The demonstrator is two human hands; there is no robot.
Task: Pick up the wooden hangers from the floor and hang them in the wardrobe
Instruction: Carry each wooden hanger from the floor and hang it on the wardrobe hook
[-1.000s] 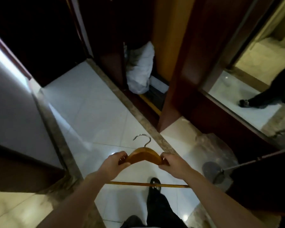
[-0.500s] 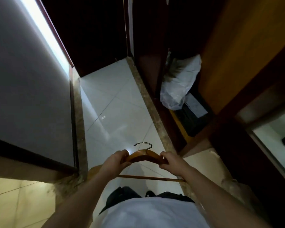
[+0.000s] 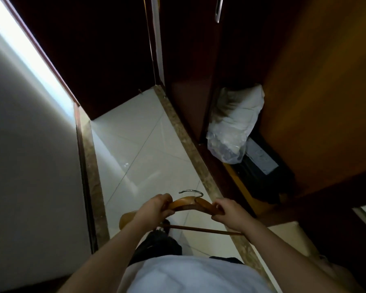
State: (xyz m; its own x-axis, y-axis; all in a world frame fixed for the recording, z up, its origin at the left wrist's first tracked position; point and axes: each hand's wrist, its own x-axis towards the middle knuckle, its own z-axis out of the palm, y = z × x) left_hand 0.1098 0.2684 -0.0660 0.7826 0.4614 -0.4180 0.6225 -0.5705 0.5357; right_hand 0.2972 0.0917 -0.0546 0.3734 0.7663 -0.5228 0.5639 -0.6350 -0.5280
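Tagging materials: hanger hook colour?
Silver-grey metal hook on the wooden hanger; head view shows it best.

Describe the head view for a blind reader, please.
A left hand and right hand grip either side of a curved brown wooden hanger with a silver metal hook over a white tiled floor; beside them, a dark wooden wardrobe holds a white plastic bag.

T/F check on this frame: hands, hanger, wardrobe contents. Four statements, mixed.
1. The left hand and the right hand both grip the wooden hanger. True.
2. A white bag sits low inside the open wardrobe. True.
3. The hanger hangs on a rail in the wardrobe. False: it is held above the tiled floor, outside the wardrobe.
4. The hanger has no bottom bar. False: a bar runs below the hands.
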